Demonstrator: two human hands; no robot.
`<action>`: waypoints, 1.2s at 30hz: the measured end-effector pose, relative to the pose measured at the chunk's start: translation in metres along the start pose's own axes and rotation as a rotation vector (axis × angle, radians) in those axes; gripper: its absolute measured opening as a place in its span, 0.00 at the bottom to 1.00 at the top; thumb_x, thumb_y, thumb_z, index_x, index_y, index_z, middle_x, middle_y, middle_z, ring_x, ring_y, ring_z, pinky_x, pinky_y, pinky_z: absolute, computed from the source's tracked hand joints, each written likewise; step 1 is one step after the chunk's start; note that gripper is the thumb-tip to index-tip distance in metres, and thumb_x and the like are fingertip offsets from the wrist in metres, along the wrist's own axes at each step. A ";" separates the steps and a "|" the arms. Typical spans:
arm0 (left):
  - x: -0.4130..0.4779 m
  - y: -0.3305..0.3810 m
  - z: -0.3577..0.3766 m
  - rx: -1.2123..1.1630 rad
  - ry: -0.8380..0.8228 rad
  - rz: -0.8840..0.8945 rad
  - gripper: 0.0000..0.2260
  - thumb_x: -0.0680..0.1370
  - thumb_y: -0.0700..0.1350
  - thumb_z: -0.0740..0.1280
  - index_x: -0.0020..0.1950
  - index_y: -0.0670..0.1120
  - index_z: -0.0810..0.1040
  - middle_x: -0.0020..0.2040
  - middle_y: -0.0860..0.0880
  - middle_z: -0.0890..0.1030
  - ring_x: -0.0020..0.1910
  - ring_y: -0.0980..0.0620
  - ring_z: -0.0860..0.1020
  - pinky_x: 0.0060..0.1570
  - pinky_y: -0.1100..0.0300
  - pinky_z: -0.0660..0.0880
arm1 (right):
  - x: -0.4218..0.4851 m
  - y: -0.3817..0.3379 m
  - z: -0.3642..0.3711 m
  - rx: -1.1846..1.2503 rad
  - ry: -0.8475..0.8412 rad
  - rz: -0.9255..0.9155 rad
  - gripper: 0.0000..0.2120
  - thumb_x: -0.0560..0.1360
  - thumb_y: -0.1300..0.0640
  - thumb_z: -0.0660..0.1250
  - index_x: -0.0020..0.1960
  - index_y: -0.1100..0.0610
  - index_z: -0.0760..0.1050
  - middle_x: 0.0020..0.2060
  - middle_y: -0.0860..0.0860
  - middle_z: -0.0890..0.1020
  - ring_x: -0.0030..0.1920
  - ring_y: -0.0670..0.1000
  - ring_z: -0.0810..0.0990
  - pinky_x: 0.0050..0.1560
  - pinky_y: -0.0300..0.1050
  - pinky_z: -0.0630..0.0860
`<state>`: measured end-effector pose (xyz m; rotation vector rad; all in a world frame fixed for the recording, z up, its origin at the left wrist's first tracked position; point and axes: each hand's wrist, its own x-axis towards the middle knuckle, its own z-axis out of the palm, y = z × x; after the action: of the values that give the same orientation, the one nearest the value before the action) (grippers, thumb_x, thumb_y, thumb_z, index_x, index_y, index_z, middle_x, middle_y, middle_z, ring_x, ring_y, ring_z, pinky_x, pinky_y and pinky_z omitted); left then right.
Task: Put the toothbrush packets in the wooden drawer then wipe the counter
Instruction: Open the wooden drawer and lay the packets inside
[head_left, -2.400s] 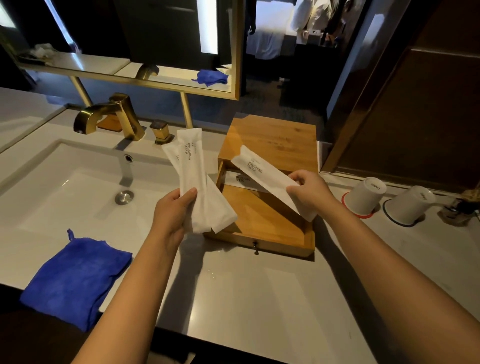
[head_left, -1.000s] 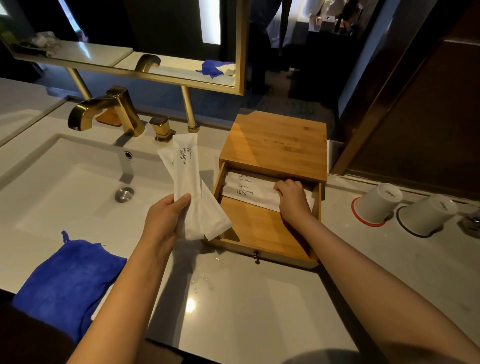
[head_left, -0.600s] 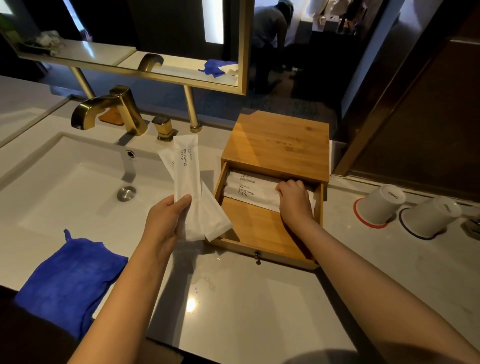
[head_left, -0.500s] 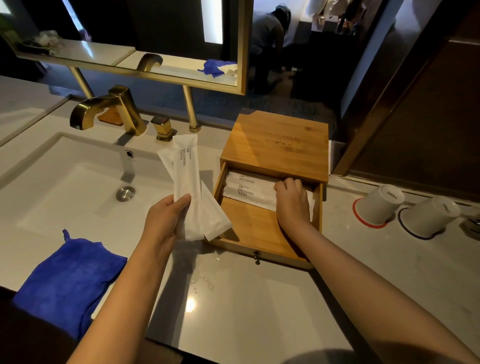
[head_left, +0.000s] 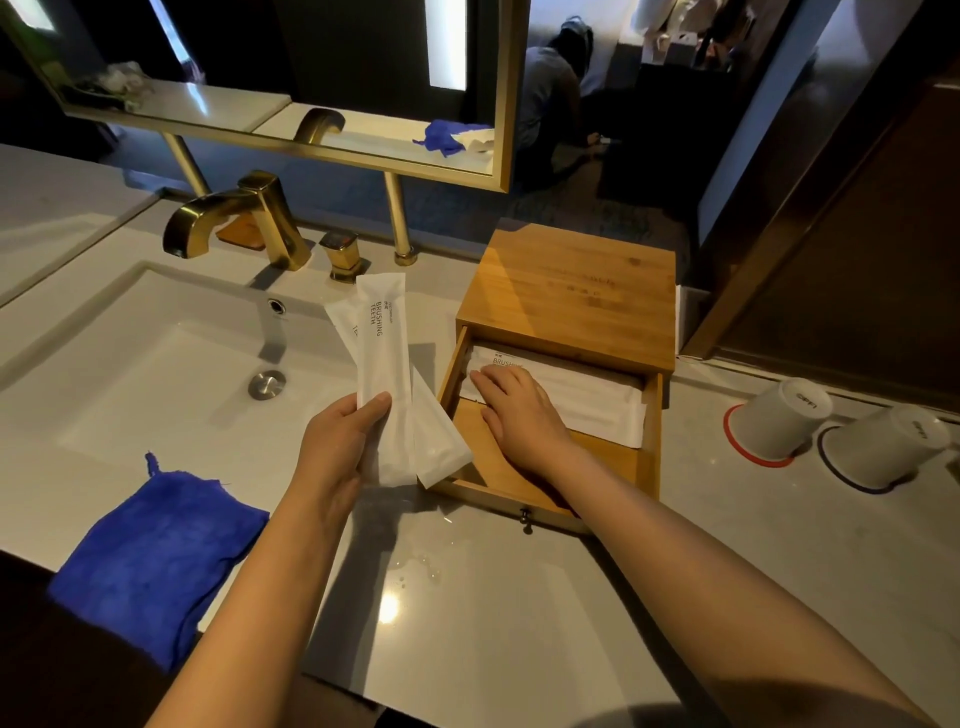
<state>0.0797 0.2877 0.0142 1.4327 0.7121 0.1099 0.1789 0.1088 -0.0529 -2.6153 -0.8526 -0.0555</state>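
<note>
— 2 toothbrush packets (head_left: 387, 384) in the left hand (head_left: 337, 452), correct?

— Correct. White, fanned, pinched at their lower ends between thumb and fingers, held upright over the counter (head_left: 493, 613), between the sink (head_left: 156, 374) and the wooden drawer (head_left: 550, 483). "BRUSHING TEETH" printed on the front 1.

— Drawer status?

— Pulled open from its wooden box (head_left: 571, 291). More white packets in the drawer (head_left: 587, 400), lying crosswise at the back; exact count I cannot tell.

— Right hand (head_left: 519, 415)?

— Inside the drawer, palm down, fingers spread flat on those packets. Pressing, grasping nothing.

— Cloth?

— 1 blue cloth (head_left: 156, 551), crumpled, on the counter's front edge, left of the left forearm, untouched.

— Other items?

— 1 gold faucet (head_left: 234, 218) behind the sink. 2 white cups (head_left: 779, 418), upside down, right of the box, just beside each other. A few water droplets (head_left: 421, 566) on the counter in front of the drawer.
</note>
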 end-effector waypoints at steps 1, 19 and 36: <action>0.000 -0.001 -0.001 0.000 0.004 0.002 0.00 0.74 0.47 0.67 0.44 0.52 0.77 0.45 0.49 0.81 0.45 0.49 0.80 0.44 0.52 0.78 | 0.000 0.002 0.000 0.016 -0.012 -0.006 0.22 0.79 0.57 0.58 0.72 0.53 0.61 0.70 0.52 0.67 0.70 0.52 0.61 0.70 0.47 0.59; -0.005 0.000 0.010 0.023 -0.057 -0.011 0.02 0.74 0.48 0.68 0.45 0.51 0.78 0.46 0.49 0.82 0.46 0.48 0.80 0.47 0.49 0.78 | -0.002 -0.001 -0.012 0.096 -0.084 0.057 0.21 0.80 0.52 0.56 0.72 0.53 0.61 0.73 0.52 0.64 0.73 0.52 0.59 0.72 0.50 0.58; -0.022 0.008 0.031 -0.117 -0.120 -0.009 0.03 0.74 0.46 0.67 0.46 0.49 0.80 0.42 0.49 0.83 0.43 0.50 0.80 0.36 0.57 0.77 | -0.030 -0.022 -0.089 0.874 0.046 0.487 0.10 0.75 0.58 0.66 0.56 0.55 0.78 0.49 0.50 0.82 0.50 0.51 0.80 0.49 0.47 0.79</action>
<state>0.0808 0.2521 0.0295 1.3123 0.6036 0.0573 0.1488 0.0752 0.0324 -1.8935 -0.1239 0.3161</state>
